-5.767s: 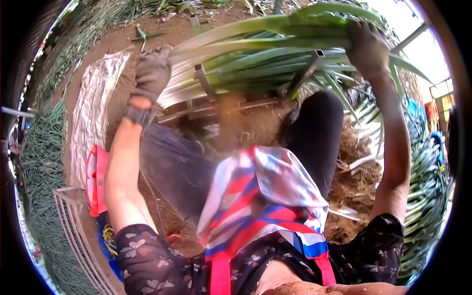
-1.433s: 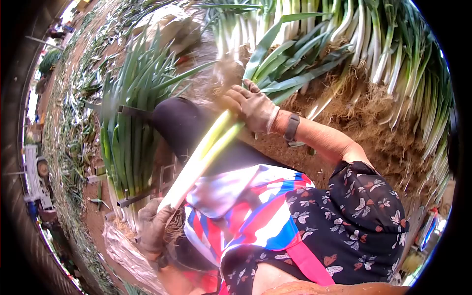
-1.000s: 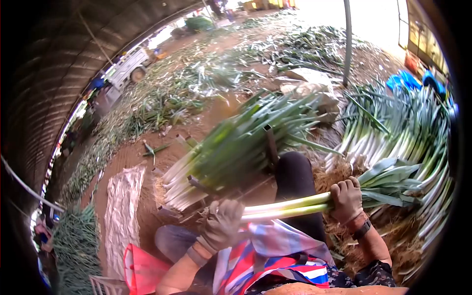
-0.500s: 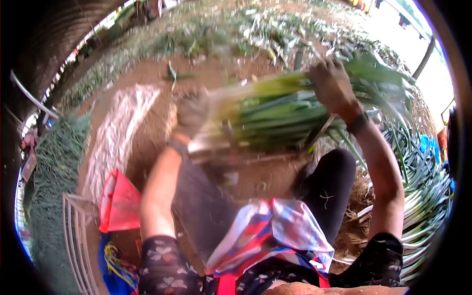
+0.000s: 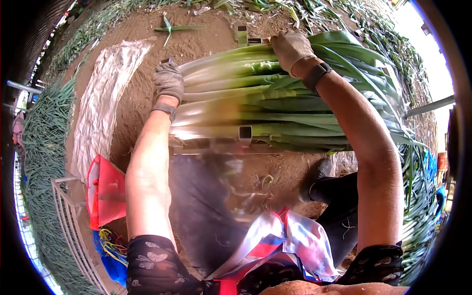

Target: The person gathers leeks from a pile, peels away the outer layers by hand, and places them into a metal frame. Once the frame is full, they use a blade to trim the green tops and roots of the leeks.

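Note:
A wide bundle of large green onions (image 5: pixel 275 105) lies crosswise in front of me, white stems left and green leaves right. It rests in a low frame with square metal posts (image 5: pixel 245 132). My left hand (image 5: pixel 168 81), in a grey work glove, is closed at the far white stem ends, beside a post. Over the far edge of the bundle, my gloved right hand (image 5: pixel 292 49) has its fingers curled round the onions where the leaves turn green. The onions under both palms are hidden.
A crumpled whitish sheet (image 5: pixel 101 103) lies on the soil at left. Nearby are a red plastic piece (image 5: pixel 107 189), a blue bag (image 5: pixel 113 265) and a white metal rack (image 5: pixel 73 226). More green onions (image 5: pixel 418 216) are piled at right; trimmed leaves (image 5: pixel 339 14) litter the far ground.
Both hands have come lower and the bundle has settled into the metal frame, with its stems spread out flat. My view has tilted down. The hands keep hold of the onions.

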`<state>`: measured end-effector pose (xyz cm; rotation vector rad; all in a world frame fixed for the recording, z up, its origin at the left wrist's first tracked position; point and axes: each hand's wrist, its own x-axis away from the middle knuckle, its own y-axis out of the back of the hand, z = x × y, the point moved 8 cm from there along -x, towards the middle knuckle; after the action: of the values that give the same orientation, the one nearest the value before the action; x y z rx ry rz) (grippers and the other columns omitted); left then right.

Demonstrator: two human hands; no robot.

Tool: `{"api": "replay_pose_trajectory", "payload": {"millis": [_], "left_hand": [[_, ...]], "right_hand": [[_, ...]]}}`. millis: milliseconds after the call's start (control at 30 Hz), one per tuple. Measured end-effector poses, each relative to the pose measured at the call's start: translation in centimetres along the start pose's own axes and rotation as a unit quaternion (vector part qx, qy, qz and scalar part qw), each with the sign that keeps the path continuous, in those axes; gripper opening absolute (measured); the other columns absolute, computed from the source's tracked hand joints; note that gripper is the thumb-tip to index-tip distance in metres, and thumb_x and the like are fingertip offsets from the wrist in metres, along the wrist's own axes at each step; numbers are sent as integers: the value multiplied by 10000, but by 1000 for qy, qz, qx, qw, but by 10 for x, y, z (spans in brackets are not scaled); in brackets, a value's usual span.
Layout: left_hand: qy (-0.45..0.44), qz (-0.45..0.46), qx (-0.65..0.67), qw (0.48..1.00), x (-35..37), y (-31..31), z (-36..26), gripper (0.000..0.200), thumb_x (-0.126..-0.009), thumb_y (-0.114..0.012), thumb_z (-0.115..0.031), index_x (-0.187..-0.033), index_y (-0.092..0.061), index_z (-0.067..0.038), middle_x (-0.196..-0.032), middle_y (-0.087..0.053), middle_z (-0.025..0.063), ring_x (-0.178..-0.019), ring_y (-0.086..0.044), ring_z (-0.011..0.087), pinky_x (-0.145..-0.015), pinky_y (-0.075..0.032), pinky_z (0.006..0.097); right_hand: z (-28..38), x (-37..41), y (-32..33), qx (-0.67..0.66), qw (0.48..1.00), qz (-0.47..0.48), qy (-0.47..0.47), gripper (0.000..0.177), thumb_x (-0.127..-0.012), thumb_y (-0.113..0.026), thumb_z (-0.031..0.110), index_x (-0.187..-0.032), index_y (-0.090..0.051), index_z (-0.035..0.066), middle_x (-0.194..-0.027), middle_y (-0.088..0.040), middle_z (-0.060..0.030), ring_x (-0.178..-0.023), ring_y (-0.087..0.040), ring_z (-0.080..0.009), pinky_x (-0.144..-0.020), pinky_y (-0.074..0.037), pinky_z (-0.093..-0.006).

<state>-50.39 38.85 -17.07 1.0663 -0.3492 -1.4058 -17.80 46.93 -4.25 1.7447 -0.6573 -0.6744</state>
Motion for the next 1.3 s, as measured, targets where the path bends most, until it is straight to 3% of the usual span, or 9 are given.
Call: {"api": "replay_pose_trajectory", "payload": {"millis": [167,267,567,700,800,833,1000,1067,1300], "left_hand": [[11,176,45,983,-15,-26,-6,384,-970,-448,-149,-1333,-512,-40,-1264,-588,170,-1066,-602,325,-710,-503,520],[-36,119,-37,992,-7,-2,-16,373,-960,-465,-147,-1297,-534,-2,-1122,-626,133,-995,-621,294,-702,-509,451],[19,308,-36,951,-11,-30,-28,344,-1000,-447,-222,-1304,-562,-111,-1079,-688,59,-900,-668,266,-699,-482,543],[-27,226,-6,974,-6,-25,-29,451,-923,-516,-228,-1338,-508,-52,-1194,-620,126,-1030,-608,298,-817,-462,499],[-62,174,51,981,4,-34,-27,556,-866,-568,-233,-1364,-468,-9,-1280,-568,177,-1127,-563,322,-905,-447,465],[-70,162,65,982,5,-36,-24,593,-846,-585,-234,-1373,-454,6,-1309,-551,194,-1159,-548,330,-934,-442,454],[-85,137,80,984,4,-38,-12,647,-807,-619,-228,-1369,-445,41,-1371,-519,234,-1238,-517,351,-1017,-432,419],[-94,135,90,982,0,-29,-10,586,-825,-600,-217,-1340,-476,31,-1347,-539,225,-1220,-531,348,-1011,-436,416],[-126,57,201,970,14,84,20,397,-887,-536,-178,-1239,-586,-1,-1264,-608,190,-1156,-580,338,-989,-452,408]], "right_hand": [[2,-14,-33,0,996,89,-7,560,-853,-715,421,-1246,-553,56,-1254,-560,-154,-1235,-493,-333,-1022,-403,-496],[9,-13,-54,-45,993,111,-20,593,-868,-690,436,-1294,-529,55,-1286,-549,-152,-1266,-468,-336,-1044,-367,-516],[18,-4,-71,-60,987,146,-7,622,-943,-583,363,-1439,-388,42,-1425,-446,-176,-1349,-402,-318,-1095,-311,-508],[18,-11,-74,-3,980,198,-26,619,-909,-608,290,-1437,-389,53,-1207,-601,-169,-1203,-546,-308,-1050,-353,-515],[27,-15,-89,140,976,83,147,254,-872,-582,265,-1073,-649,125,-871,-669,-68,-824,-629,-264,-825,-478,-492],[4,-42,-145,-46,997,55,37,199,-876,-555,277,-962,-691,160,-876,-667,-37,-795,-616,-231,-761,-493,-492],[0,1,-14,-275,958,-68,-36,347,-771,-653,264,-1095,-715,157,-1078,-695,-127,-1018,-664,-308,-871,-522,-462],[1,20,48,-264,946,-186,-28,209,-732,-652,223,-879,-745,106,-929,-714,-148,-930,-690,-306,-773,-547,-435],[-2,274,184,-163,974,-145,-56,185,-734,-670,247,-850,-664,104,-857,-638,-94,-845,-643,-277,-698,-510,-401]]}}
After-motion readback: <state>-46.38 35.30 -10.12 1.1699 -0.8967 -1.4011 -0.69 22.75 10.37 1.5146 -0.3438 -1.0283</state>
